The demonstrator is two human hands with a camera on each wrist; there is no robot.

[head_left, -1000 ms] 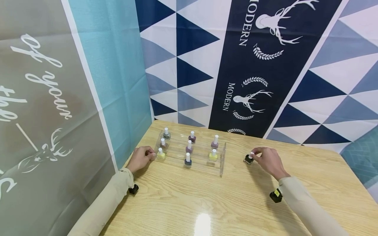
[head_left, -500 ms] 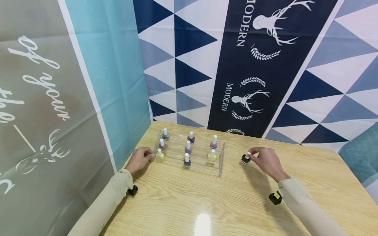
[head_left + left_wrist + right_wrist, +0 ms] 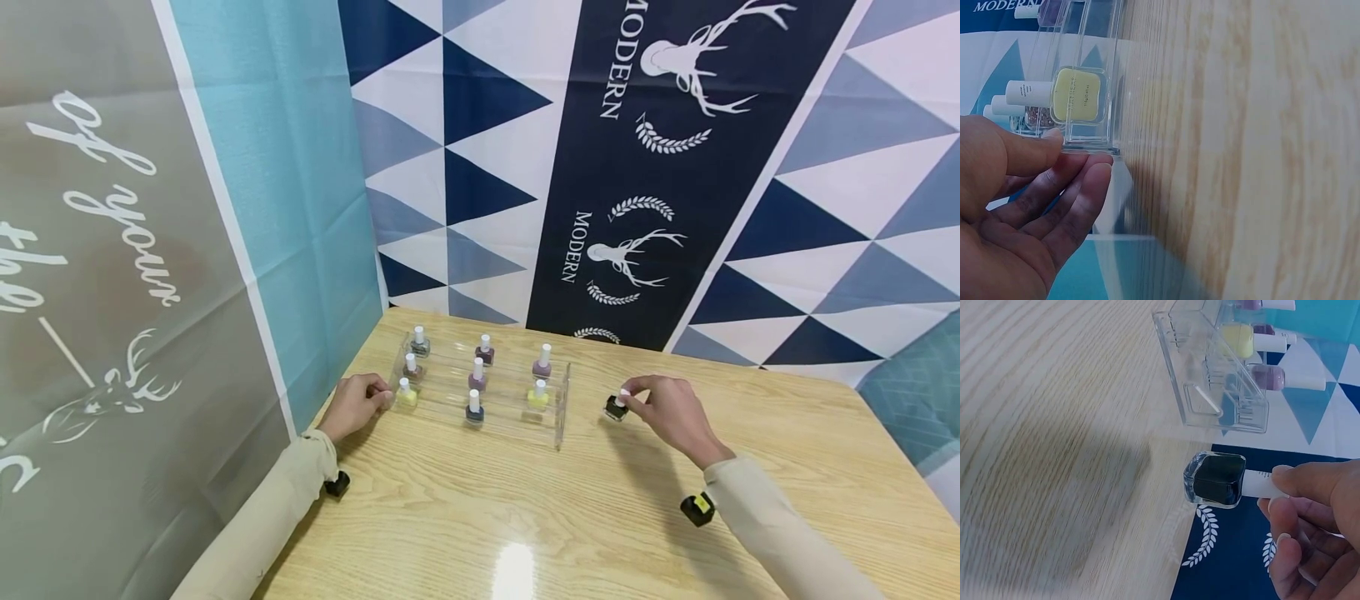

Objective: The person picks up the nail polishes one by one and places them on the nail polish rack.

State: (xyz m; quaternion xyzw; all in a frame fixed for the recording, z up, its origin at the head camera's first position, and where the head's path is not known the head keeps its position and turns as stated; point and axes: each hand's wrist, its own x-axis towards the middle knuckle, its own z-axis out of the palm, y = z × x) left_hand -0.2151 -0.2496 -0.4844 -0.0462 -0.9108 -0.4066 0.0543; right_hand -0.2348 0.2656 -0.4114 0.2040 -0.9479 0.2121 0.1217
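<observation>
My right hand (image 3: 675, 417) pinches the white cap of a nail polish bottle (image 3: 1219, 479) between thumb and fingers. The bottle is dark, nearly black, and square in clear glass; in the right wrist view it lies sideways, apart from the rack. To its left stands a clear stepped display rack (image 3: 558, 421). At the rack's left end, my left hand (image 3: 356, 404) holds the side panel's edge with thumb and fingertips. Just beside those fingers is a yellow nail polish bottle (image 3: 1079, 95) on the lowest step.
Several bottles stand on the rack's steps, among them a dark blue one (image 3: 475, 410), a second yellow one (image 3: 537, 396) and a mauve one (image 3: 542, 364). Patterned cloth (image 3: 487, 167) hangs behind the wooden table (image 3: 465, 517), and a grey and teal cloth (image 3: 300, 208) on the left.
My right hand has moved left toward the rack with the dark nail polish bottle. The left hand stays at the rack's left end. The view has shifted slightly.
</observation>
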